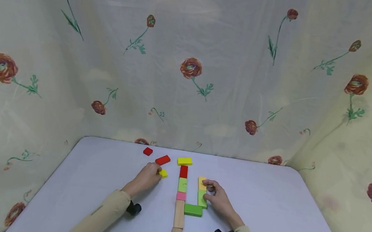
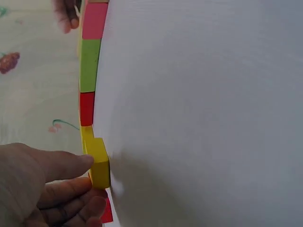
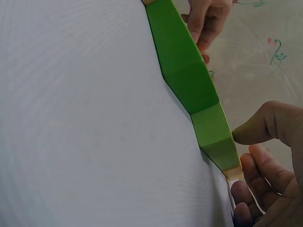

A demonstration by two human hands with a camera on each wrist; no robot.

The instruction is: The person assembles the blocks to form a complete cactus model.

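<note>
Near the far middle of the table in the head view, my left hand (image 1: 147,177) holds a small yellow block (image 1: 163,173). The left wrist view shows my thumb on one face of that yellow block (image 2: 100,165), with fingers below it. Over on the right, my right hand (image 1: 219,199) rests beside a light green block (image 1: 202,199), its thumb at the edge and its fingertips by a pale orange block (image 1: 200,182). These two lie end to end, and a dark green block (image 1: 193,210) joins them to the central row.
The central row runs towards me: a red block (image 1: 183,171), a lime block (image 1: 182,185), a pink block (image 1: 181,196) and plain wooden blocks (image 1: 179,214). A yellow block (image 1: 185,161) lies across its far end. Two loose red blocks (image 1: 163,160) lie to the left. A flowered curtain (image 1: 187,104) hangs behind the table.
</note>
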